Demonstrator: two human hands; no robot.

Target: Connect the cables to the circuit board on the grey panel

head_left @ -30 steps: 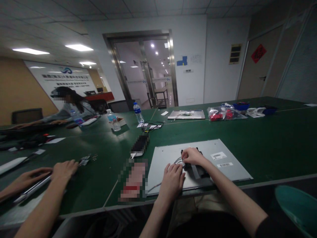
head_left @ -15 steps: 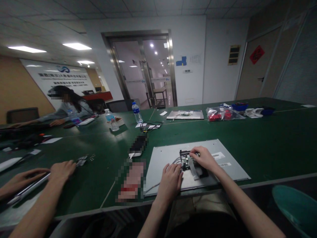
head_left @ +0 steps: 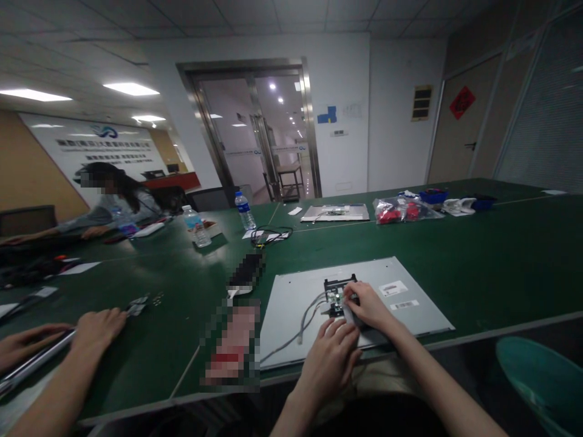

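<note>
A flat light-grey panel (head_left: 291,303) lies on the green table, with white labels at its right side. Near its middle sits a black bracket (head_left: 340,281) around a small circuit board (head_left: 336,297), and grey cables (head_left: 302,325) run from it to the left. My right hand (head_left: 368,305) is closed at the board's right edge, thumb and fingers pinched by a grey ribbon; what they hold is too small to make out. My left hand (head_left: 331,358) rests at the panel's near edge, its fingers bent over the ribbon's lower end, their tips partly hidden.
At the left, another person's hands (head_left: 98,331) hold a long silvery bar. Pixelated objects (head_left: 234,340) lie left of the panel. Farther back are bottles (head_left: 243,211), a black cable, a second panel (head_left: 314,213) and a bag with red items (head_left: 401,211). A teal bin (head_left: 542,382) stands lower right.
My left hand has moved right and nearer, off the bracket's left side, uncovering the cables. My right hand stays by the board. The view has shifted slightly.
</note>
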